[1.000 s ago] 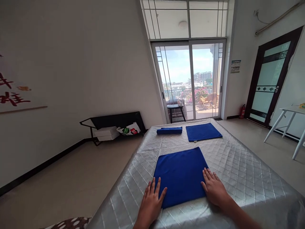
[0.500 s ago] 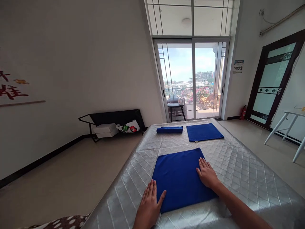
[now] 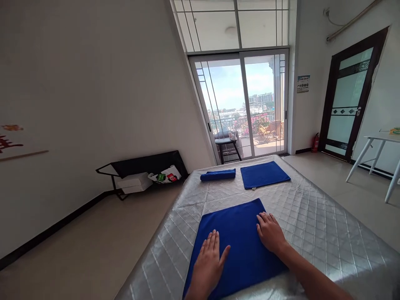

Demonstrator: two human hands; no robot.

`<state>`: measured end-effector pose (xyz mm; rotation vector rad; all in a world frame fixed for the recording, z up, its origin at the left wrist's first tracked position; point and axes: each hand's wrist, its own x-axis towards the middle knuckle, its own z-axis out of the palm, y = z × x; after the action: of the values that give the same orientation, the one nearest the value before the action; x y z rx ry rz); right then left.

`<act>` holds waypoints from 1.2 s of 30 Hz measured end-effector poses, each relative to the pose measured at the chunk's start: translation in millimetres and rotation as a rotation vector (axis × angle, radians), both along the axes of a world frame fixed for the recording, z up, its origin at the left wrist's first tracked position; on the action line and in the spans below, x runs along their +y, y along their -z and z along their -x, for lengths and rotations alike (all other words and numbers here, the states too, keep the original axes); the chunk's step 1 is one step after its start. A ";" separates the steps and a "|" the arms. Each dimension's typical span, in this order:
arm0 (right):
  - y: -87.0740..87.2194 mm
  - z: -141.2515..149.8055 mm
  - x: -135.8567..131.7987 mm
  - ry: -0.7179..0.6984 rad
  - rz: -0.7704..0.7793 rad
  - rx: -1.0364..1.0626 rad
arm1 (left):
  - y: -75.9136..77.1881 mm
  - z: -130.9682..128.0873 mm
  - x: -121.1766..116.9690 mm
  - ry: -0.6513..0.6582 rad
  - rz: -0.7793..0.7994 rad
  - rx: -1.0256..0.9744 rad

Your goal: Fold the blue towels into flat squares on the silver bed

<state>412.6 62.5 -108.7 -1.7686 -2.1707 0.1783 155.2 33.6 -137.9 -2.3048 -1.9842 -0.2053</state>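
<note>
A blue cloth (image 3: 239,237) lies spread flat on the silver quilted cover (image 3: 315,221) in front of me. My left hand (image 3: 208,262) rests palm down on the cloth's left part, fingers straight and thumb out to the side. At the cloth's right edge lies my right hand (image 3: 270,232), palm down, its fingers extended and slightly bent over the border. Farther back on the cover are a rolled or folded blue cloth (image 3: 218,175) and a second flat blue cloth (image 3: 265,174) with a small pale tag on its near edge.
Beyond the cover stands a sliding glass door (image 3: 240,108) with a dark stool (image 3: 227,146) seen by it. A black rack (image 3: 150,164) holding white boxes (image 3: 134,182) and a bag (image 3: 167,176) is at left. At right are a white table (image 3: 383,139) and a red fire extinguisher (image 3: 315,143).
My left hand has moved from the cloth's left edge inward onto its surface. The right hand stays at the right edge, its fingers a little more bent. My view has tilted and turned slightly right.
</note>
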 end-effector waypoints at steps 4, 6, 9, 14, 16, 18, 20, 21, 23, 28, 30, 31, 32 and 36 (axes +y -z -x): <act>1.5 -1.9 8.6 -0.037 0.051 -0.006 | -23.5 -90.5 35.6 0.261 -0.012 -0.064; 2.4 -2.3 10.4 -0.043 0.102 -0.029 | -25.3 -117.4 48.5 0.297 0.011 -0.074; -0.3 -1.3 10.0 -0.019 0.156 -0.049 | -17.0 -116.6 60.6 0.248 0.046 -0.063; -4.3 1.4 8.0 0.013 0.203 -0.040 | 3.3 -34.8 69.6 0.116 0.027 -0.017; -2.5 1.3 7.6 0.017 0.207 -0.039 | 8.8 2.6 71.9 0.028 0.014 -0.011; -1.8 0.5 8.5 0.024 0.206 -0.054 | 13.2 29.9 73.7 -0.051 0.003 -0.016; -5.4 0.3 12.9 0.032 0.195 -0.083 | 17.1 43.7 74.8 -0.094 -0.011 -0.022; -9.1 0.7 17.0 0.037 0.183 -0.095 | 18.9 46.1 75.3 -0.103 -0.016 -0.022; -18.5 3.1 29.2 0.037 0.150 -0.104 | 21.7 45.3 75.9 -0.109 -0.029 -0.023; -26.1 11.1 66.4 0.007 0.161 -0.068 | 26.0 39.6 76.6 -0.096 -0.041 -0.022; -18.1 11.8 75.4 0.032 0.202 -0.047 | 26.7 41.0 76.9 -0.093 -0.040 -0.021; -13.2 11.6 78.0 0.044 0.212 -0.039 | 26.6 42.5 77.1 -0.091 -0.038 -0.023; -8.7 11.4 79.5 0.053 0.213 -0.033 | 26.1 44.4 77.2 -0.087 -0.034 -0.026; 0.0 11.6 79.9 0.067 0.184 -0.037 | 18.1 51.8 75.1 -0.094 0.004 -0.044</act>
<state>401.1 142.4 -108.8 -1.9555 -2.1780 0.3413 103.4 108.7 -156.0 -2.2213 -2.1097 -0.2465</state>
